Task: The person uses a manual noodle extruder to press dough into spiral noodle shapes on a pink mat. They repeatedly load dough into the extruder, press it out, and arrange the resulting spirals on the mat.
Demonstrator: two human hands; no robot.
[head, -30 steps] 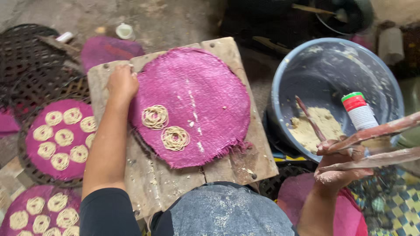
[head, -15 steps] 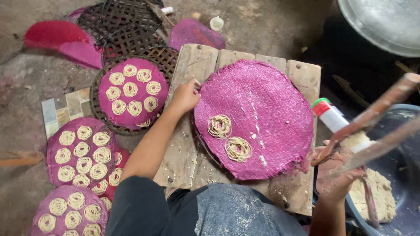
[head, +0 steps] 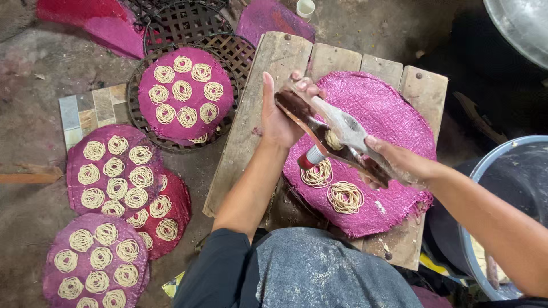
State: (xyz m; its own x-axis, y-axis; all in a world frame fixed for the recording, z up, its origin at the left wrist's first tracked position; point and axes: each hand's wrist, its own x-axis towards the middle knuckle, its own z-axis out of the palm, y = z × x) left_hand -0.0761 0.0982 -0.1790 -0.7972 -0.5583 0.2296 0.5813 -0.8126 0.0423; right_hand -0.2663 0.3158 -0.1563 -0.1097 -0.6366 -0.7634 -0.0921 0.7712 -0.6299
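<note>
**Noodle press brought over the purple mat**

A wooden noodle press [head: 337, 137] is now held over the round purple mat [head: 394, 114], which lies on the plank board [head: 274, 74]. The left hand [head: 279, 117] is closed around the upper end of the press, and the right hand [head: 394, 159] is closed on its lower end, so both hands are clamped on the one tool, a little apart along its length. Pale dough is seen at the middle of the press, just above the mat. Two noodle coils [head: 331, 185] already lie on the mat beneath it, so the work is judged to be at the laying of a third coil.

Half a second ago the press was held off to the right by the right hand alone, over the grey tub [head: 502, 188], while the left hand rested flat on the mat's left edge. Since then the left hand has been lifted from the mat and the press carried across. The filled mats [head: 182, 94] on the floor to the left are unchanged.
</note>
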